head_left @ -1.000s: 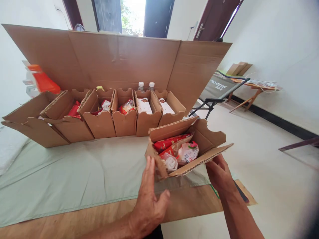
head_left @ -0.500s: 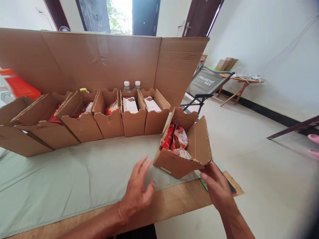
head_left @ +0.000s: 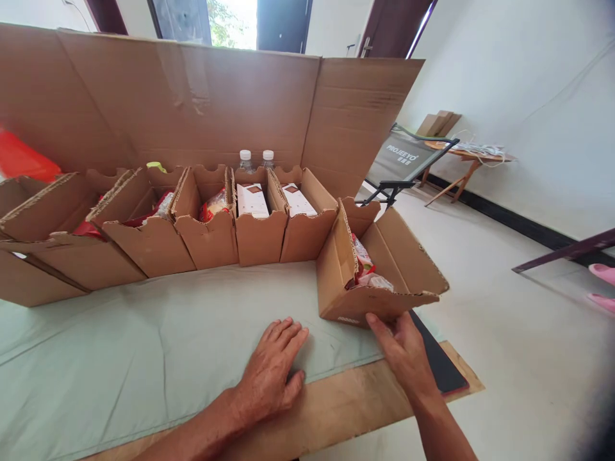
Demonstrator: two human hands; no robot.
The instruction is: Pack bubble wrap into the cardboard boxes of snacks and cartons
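Note:
An open-topped cardboard box point(head_left: 343, 301) stands at the right end of the table, with red-and-white packets point(head_left: 364, 259) and a clear plastic wrapper inside. My right hand point(head_left: 403, 346) is at its lower front right corner, thumb against the front face and the other fingers partly hidden behind the corner. Palm down on the pale green cloth point(head_left: 192, 339), my left hand point(head_left: 273, 365) holds nothing, its fingers stretched out and a short way left of the box.
Several cardboard bins point(head_left: 206, 246) form a row behind, two holding white boxes point(head_left: 252, 200). Two capped bottles point(head_left: 245, 160) and a tall cardboard screen point(head_left: 240, 102) stand behind them. A dark flat object point(head_left: 439, 362) lies at the table's right edge, near a folding chair point(head_left: 401, 153).
The box has shifted back and right, up beside the row, with my right hand at its corner. My left hand has come down flat onto the cloth.

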